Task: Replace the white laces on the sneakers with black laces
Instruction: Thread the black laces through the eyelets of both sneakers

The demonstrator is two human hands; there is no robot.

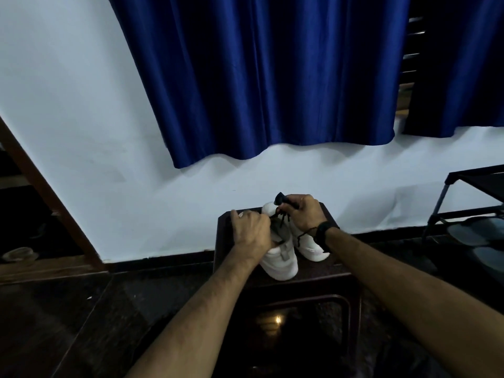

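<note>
Your two hands work over a pair of white sneakers standing side by side on a dark worktop (pixel 335 271), heels toward you, toes toward the wall. Your left hand (pixel 251 227) lies on top of the left sneaker (pixel 281 261), fingers curled down over its opening; whether they pinch a lace there cannot be told, as the fingertips are hidden. Your right hand (pixel 302 214) is closed around a bunched black lace (pixel 283 199), whose loop sticks up just beyond the knuckles. From under that hand, strands of the lace run down across the front of the right sneaker (pixel 312 251), and one loose end hangs beside your wrist. A black watch (pixel 324 233) sits on your right wrist.

Beyond your hands, a pale wall (pixel 81 132) rises behind the worktop, with a deep blue curtain (pixel 259 77) hanging above. To the right of your right hand stands a black shoe rack (pixel 447 192) with dark footwear on its lower shelf. Far to the left of your left hand, a brown wooden door frame (pixel 41 184) slants down to the dark floor (pixel 81 323).
</note>
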